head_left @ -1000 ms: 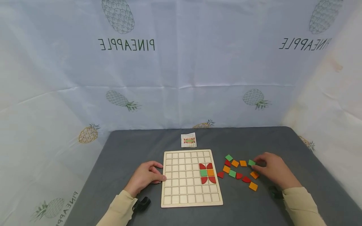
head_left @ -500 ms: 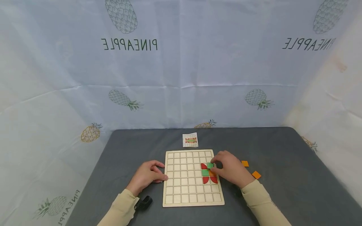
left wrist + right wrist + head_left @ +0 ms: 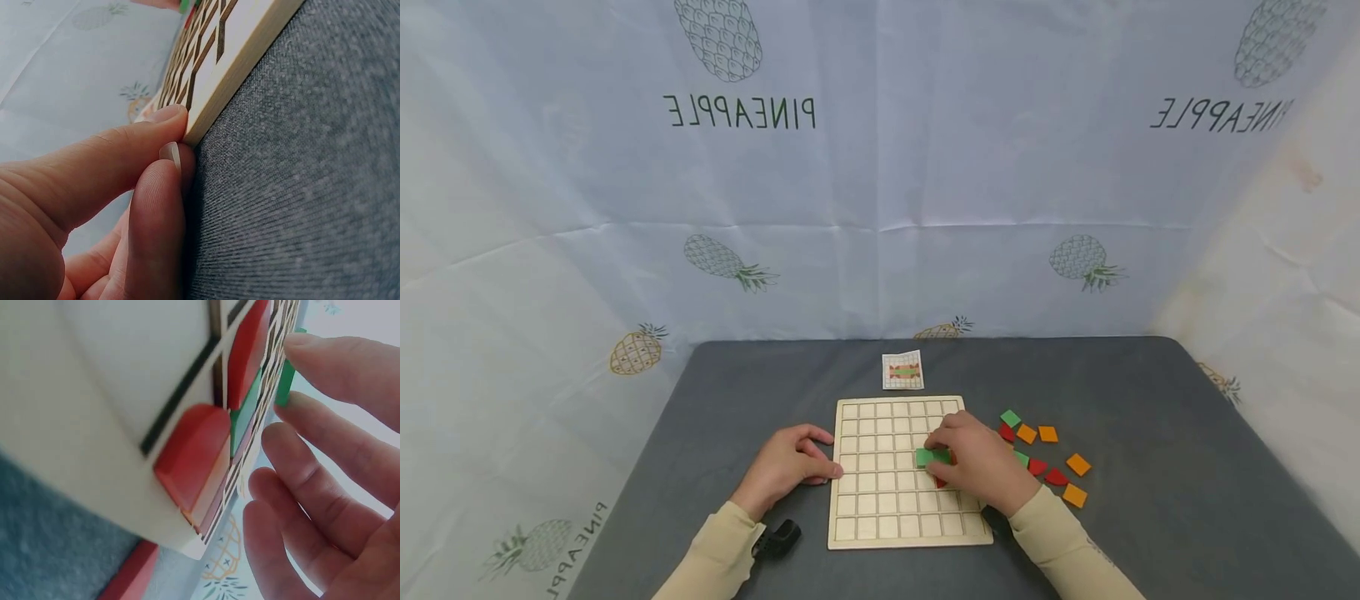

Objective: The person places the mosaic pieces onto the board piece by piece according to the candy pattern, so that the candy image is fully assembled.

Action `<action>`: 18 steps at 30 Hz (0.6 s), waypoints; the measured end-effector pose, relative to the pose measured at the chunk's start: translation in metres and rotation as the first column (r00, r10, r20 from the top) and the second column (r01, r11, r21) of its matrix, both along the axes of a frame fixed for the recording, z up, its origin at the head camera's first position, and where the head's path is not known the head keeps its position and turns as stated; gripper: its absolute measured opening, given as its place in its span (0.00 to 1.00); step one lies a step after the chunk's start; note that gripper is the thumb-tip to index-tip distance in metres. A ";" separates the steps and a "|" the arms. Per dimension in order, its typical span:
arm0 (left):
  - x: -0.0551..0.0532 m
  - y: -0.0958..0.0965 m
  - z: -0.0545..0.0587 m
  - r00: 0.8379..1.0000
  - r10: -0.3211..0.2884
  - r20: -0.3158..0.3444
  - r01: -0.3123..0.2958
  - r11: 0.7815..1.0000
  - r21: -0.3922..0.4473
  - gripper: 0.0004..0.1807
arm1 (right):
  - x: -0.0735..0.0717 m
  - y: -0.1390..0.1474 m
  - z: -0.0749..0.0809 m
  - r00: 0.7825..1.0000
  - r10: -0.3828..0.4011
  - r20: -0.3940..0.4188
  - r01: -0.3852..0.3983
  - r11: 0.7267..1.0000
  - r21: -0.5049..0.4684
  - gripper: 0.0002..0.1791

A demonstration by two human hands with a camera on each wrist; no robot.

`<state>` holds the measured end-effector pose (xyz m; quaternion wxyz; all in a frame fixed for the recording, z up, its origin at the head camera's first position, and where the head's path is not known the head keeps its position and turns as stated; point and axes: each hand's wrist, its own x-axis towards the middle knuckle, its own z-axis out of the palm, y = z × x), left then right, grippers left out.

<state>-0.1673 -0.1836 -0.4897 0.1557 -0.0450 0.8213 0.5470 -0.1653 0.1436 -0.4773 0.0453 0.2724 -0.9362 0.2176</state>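
A pale wooden grid board (image 3: 876, 505) lies on the dark table. My left hand (image 3: 792, 465) holds its left edge, the thumb on the rim and bent fingers against the side. Above the board, my right hand (image 3: 976, 458) pinches a green square tile (image 3: 285, 384) between thumb and index finger; the other fingers are loosely bent. In the head view this green tile (image 3: 923, 457) is left of the coloured pieces set in the grid. Among those are a red petal-shaped piece (image 3: 195, 453) and another green tile (image 3: 245, 414); my right hand hides most of them from above.
Right of the board lie loose pieces: a green square (image 3: 1011, 418), orange squares (image 3: 1078, 464) and red rounded pieces (image 3: 1057, 477). A small pattern card (image 3: 902, 371) lies behind the board. A pineapple-print cloth (image 3: 880, 167) hangs beyond the table.
My right hand has taken a green tile from the loose pieces and carried it left, past the board's right edge and over the grid. My left hand stays at the board's edge.
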 end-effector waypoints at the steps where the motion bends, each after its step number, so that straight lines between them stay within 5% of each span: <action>1: 0.000 0.000 0.000 1.000 0.000 0.000 0.000 1.000 0.000 0.31 | 0.000 -0.001 0.000 1.000 -0.003 -0.001 0.003 1.000 0.009 0.08; 18: -0.002 0.001 -0.002 1.000 0.009 -0.002 -0.009 1.000 -0.011 0.31 | 0.001 -0.002 -0.003 0.999 -0.018 -0.039 0.018 1.000 0.012 0.05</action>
